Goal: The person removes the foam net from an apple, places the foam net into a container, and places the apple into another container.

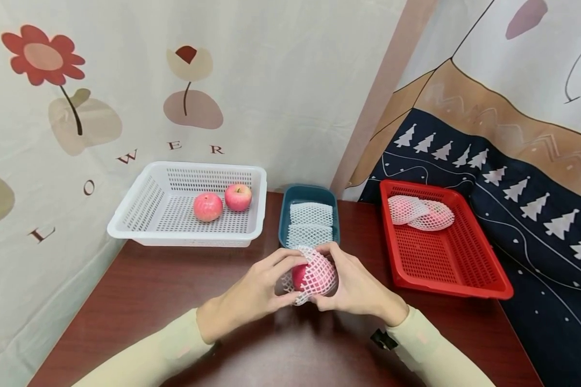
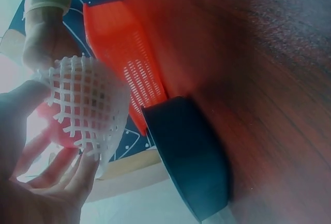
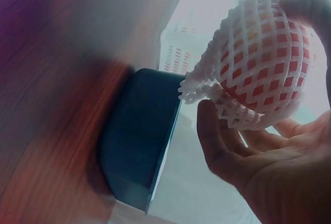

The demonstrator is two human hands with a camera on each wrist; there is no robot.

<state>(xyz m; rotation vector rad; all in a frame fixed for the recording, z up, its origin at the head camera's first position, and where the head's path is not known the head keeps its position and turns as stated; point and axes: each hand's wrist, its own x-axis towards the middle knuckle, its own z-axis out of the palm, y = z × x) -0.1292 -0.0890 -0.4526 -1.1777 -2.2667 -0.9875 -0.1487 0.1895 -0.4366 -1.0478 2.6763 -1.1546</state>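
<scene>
A red apple (image 1: 298, 276) is partly inside a white foam net sleeve (image 1: 321, 275), held above the front of the table between both hands. My left hand (image 1: 254, 285) pinches the sleeve's open edge on the apple's bare side. From the other side my right hand (image 1: 360, 282) grips the netted apple, thumb and fingers curled round it. In the left wrist view the sleeve's mesh (image 2: 83, 97) covers much of the fruit, with cut mesh ends near the left fingers. The right wrist view shows the netting (image 3: 264, 61) stretched over the apple, with a bunched end.
A white basket (image 1: 150, 232) with two bare apples (image 1: 207, 207) stands at the back left. Just beyond the hands, a teal bin (image 1: 284, 215) holds flat foam sleeves (image 1: 311, 214). At right, a red basket (image 1: 436, 263) contains two netted apples (image 1: 432, 216). Curtains back the table.
</scene>
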